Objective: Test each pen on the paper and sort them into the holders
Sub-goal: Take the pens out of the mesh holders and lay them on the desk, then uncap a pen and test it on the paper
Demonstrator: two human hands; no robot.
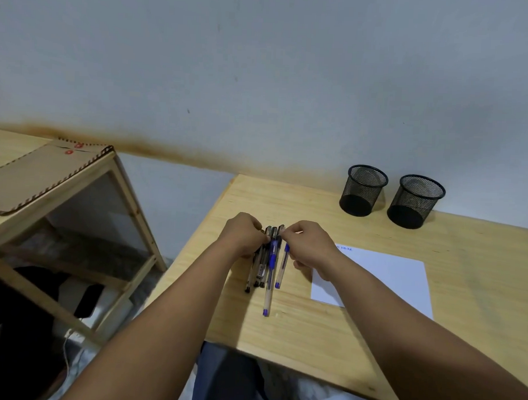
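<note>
Several clear pens (pixel 265 268) with black and blue caps lie in a bunch on the wooden desk (pixel 297 326), tips toward me. My left hand (pixel 243 233) rests on the bunch's far left end, fingers curled on the black pens. My right hand (pixel 310 245) pinches the top of the rightmost blue pen (pixel 282 267). A white sheet of paper (pixel 383 275) lies to the right, partly under my right forearm, with small blue marks at its far corner. Two black mesh holders (pixel 363 190) (pixel 415 200) stand at the back of the desk, both looking empty.
A wooden side table (pixel 77 199) stands to the left with a brown envelope (pixel 42 174) on top. A gap separates it from the desk. The wall runs right behind the holders. My lap shows below the desk's near edge.
</note>
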